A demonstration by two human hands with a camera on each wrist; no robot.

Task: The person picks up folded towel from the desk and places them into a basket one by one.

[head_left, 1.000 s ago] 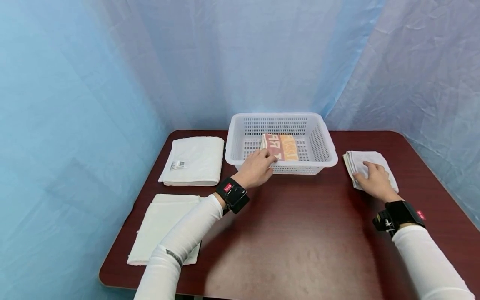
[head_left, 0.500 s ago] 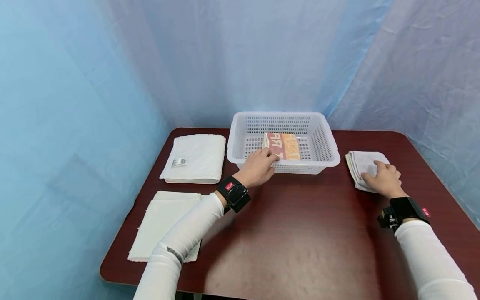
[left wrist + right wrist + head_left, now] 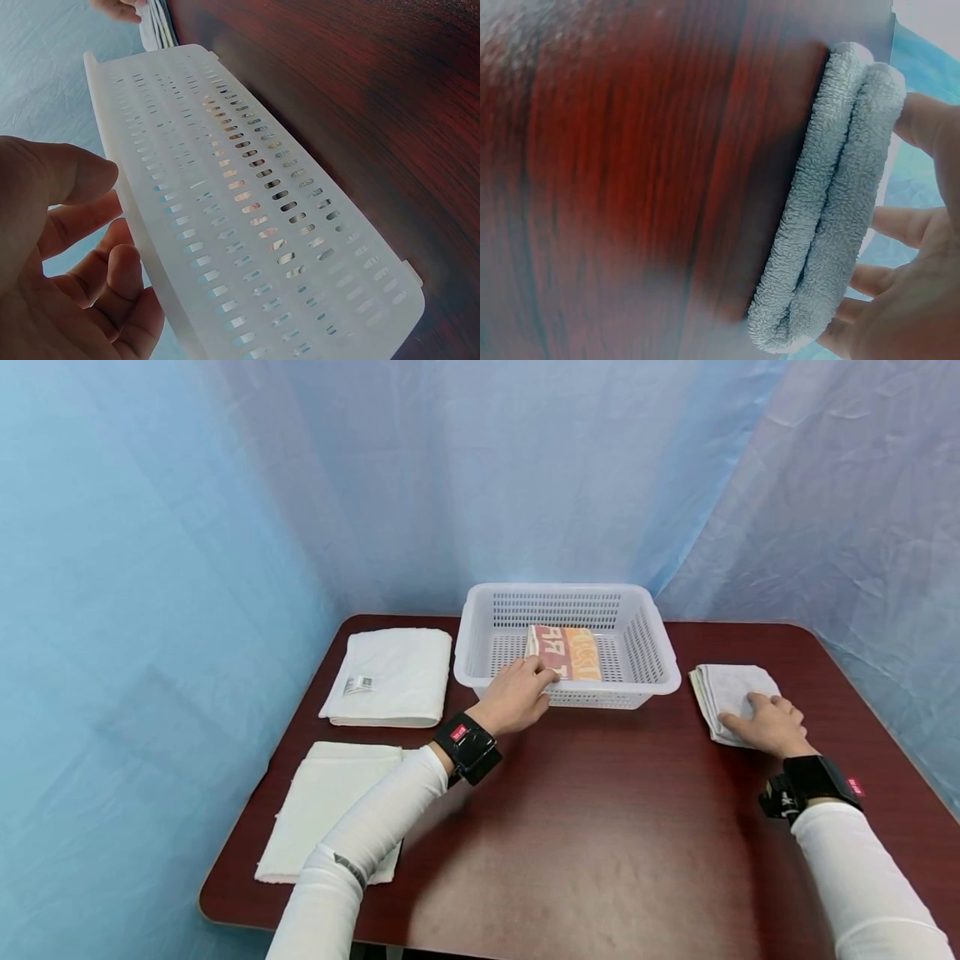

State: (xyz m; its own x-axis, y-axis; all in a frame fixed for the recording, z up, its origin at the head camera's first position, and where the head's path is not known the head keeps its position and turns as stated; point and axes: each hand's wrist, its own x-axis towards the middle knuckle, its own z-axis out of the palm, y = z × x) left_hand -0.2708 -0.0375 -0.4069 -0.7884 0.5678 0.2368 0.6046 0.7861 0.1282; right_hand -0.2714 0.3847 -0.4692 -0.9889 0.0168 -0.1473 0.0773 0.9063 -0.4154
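In the head view my left hand (image 3: pixel 517 695) is at the near rim of a white plastic basket (image 3: pixel 480 610), fingers loosely bent. The left wrist view shows its thumb (image 3: pixel 94 176) right at the rim, beside the slotted front wall (image 3: pixel 247 202). A folded towel (image 3: pixel 573 652) with pink and orange panels and pale lettering lies inside the basket. On the right, my right hand (image 3: pixel 770 727) rests over a small folded light grey towel (image 3: pixel 731 685). Up close, the right wrist view shows this towel's thick rounded folds (image 3: pixel 832 195), with spread fingers (image 3: pixel 900 225) along its top.
A white folded towel (image 3: pixel 397 672) with a printed label lies left of the basket. Nearer the front, another off-white folded cloth (image 3: pixel 322 810) is partly under my left forearm. The dark red-brown table (image 3: pixel 600 827) has rounded corners; blue curtains (image 3: pixel 555 468) hang behind it.
My right hand has slid a little right and toward me over the grey towel, uncovering more of its top. My left hand stays at the basket rim.
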